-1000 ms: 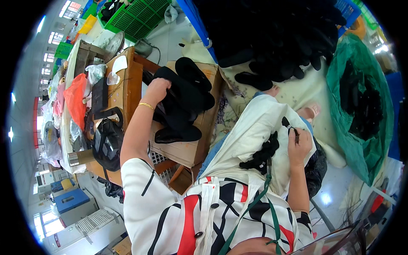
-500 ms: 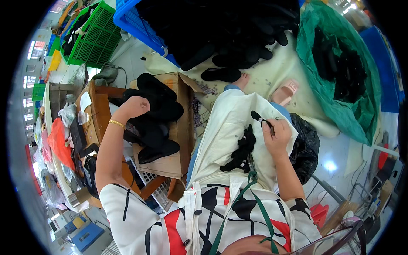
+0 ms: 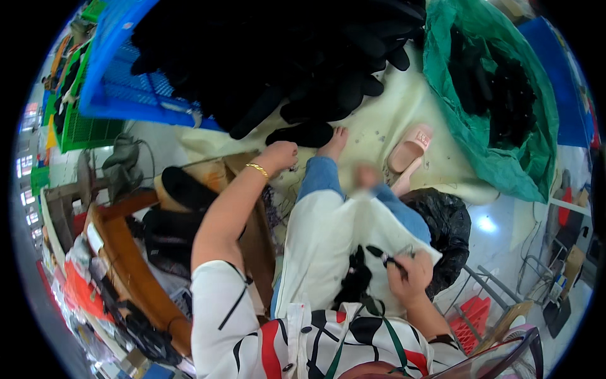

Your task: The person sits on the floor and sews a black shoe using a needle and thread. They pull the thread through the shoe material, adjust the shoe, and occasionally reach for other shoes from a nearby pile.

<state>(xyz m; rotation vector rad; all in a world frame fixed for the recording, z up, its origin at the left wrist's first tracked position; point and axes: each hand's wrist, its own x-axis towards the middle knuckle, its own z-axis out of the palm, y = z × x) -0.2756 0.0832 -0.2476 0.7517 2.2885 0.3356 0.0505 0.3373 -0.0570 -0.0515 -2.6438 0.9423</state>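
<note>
My left hand [image 3: 279,156] is reached out past the cardboard box, its fingers curled in. No object shows in it, though its underside is hidden. Just beyond it lies a black slipper-shaped piece [image 3: 302,133], by my bare foot. My right hand [image 3: 411,276], over my lap, grips a slim dark hand tool [image 3: 379,254] with a black tip pointing up and left; its exact kind is not clear. A bunch of black material [image 3: 355,278] rests on the white apron [image 3: 312,252] between my thighs. More black slipper-shaped pieces [image 3: 186,188] lie on the cardboard box [image 3: 255,218] to the left.
A large heap of black pieces [image 3: 278,63] spills from a blue crate [image 3: 142,95] at the far side. Right of it stands a green sack [image 3: 442,69] holding black items. A pink slipper [image 3: 410,148], a black plastic bag [image 3: 451,221] and a wooden frame [image 3: 136,271] are around me.
My left hand has left the black pieces on the box and moved right to near the piece by my foot. The right hand, still gripping the tool, is lower in view. The view has shifted.
</note>
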